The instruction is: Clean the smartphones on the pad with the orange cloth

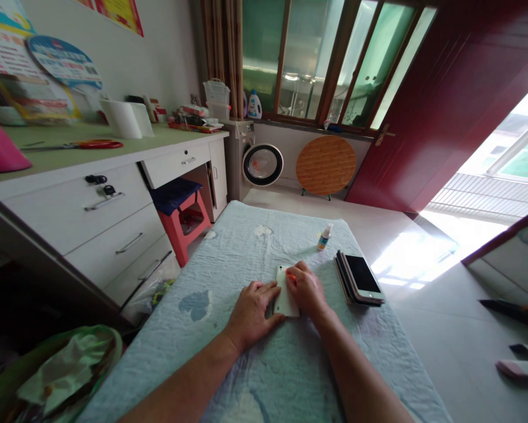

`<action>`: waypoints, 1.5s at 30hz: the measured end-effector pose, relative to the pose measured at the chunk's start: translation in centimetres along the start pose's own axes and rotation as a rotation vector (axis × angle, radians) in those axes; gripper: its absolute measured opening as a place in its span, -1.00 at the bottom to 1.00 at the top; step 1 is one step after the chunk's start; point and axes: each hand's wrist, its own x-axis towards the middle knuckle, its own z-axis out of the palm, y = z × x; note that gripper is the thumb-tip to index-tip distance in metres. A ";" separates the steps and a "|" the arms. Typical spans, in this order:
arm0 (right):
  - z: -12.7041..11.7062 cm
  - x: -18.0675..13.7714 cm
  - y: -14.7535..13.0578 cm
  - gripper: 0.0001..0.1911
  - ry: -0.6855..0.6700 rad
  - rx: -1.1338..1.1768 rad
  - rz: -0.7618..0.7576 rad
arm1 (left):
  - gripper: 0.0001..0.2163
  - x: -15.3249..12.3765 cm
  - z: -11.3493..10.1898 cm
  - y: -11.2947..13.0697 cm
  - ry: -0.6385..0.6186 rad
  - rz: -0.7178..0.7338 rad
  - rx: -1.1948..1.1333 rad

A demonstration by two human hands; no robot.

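Note:
A white smartphone (286,301) lies face down on the light blue quilted cloth (246,247), its camera at the far end. My left hand (254,311) grips its left side, fingers on the upper edge and thumb near the lower end. Closed over the upper right part of the phone, my right hand (306,286) pinches a small orange-red piece (291,275) against its back. Most of that piece is hidden by the fingers, so its kind is unclear. Beyond the hands stands a small spray bottle (324,237) with a clear cap.
Right of my hands is a stack of phones and tablets (359,278). A desk (171,144) with red-handled scissors (97,144) runs along the left, a stool (182,220) below it. At lower left is a waste bin (114,341). A washing machine door (264,163) hangs open behind.

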 end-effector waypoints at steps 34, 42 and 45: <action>0.3 0.8 0.6 -0.68 -0.039 0.010 -0.069 | -0.44 0.1 0.4 -0.5 0.020 0.027 -0.011; 0.2 0.2 -0.5 -0.71 -0.080 -0.112 -0.157 | -0.45 0.0 0.2 -0.2 0.029 0.027 -0.046; 0.2 -0.1 -1.0 -0.71 -0.117 -0.142 -0.171 | -0.43 0.0 0.1 -0.2 0.027 0.029 -0.045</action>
